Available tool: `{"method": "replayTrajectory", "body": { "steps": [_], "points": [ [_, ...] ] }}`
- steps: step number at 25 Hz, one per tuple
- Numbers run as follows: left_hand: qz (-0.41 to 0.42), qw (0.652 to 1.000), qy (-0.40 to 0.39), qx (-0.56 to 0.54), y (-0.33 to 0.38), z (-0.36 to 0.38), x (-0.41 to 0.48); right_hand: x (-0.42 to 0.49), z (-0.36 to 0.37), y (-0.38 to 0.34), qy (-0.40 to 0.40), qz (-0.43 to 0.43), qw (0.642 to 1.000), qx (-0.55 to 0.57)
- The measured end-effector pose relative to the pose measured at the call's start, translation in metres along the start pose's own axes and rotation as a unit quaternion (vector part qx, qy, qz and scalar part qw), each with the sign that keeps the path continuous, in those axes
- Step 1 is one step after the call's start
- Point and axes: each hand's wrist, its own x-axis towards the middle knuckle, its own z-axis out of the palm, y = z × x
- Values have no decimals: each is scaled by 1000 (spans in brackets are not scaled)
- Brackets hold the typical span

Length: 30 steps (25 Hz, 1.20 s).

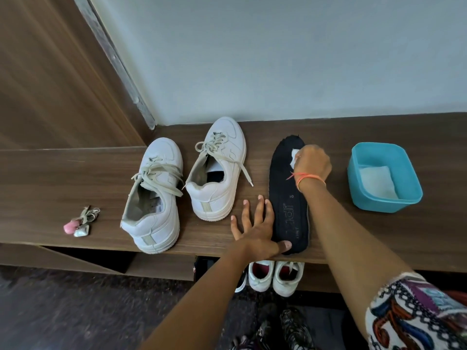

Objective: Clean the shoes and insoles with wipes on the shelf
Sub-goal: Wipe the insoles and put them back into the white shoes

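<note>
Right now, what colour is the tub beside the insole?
The tub is turquoise blue, with white wipes inside; the head view shows it clearly.

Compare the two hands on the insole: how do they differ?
The left hand lies flat with fingers spread, its thumb pressing the heel end of the black insole; the right hand is curled around a white wipe at the toe end. The right wrist wears an orange thread; the left wrist is bare. Both are on the same insole on the shelf.
</note>
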Motion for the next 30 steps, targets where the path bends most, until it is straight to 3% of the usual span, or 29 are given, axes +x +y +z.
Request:
{"method": "replayTrajectory", "body": {
  "steps": [7,11,14,23,30],
  "points": [
    [-14,1000,1,7,1,0,0,-65,-4,3,-32,-68,996,-49],
    [-38,999,7,12,7,2,2,-116,-9,-1,-86,-110,990,-13],
    [-30,999,12,8,6,1,2,-94,-6,-5,-80,-94,992,25],
    [-12,1000,2,7,2,-1,0,-13,15,-35,-72,-76,995,1],
    [-38,999,20,18,4,7,6,-97,12,-6,-87,-145,976,-135]
  ]
}}
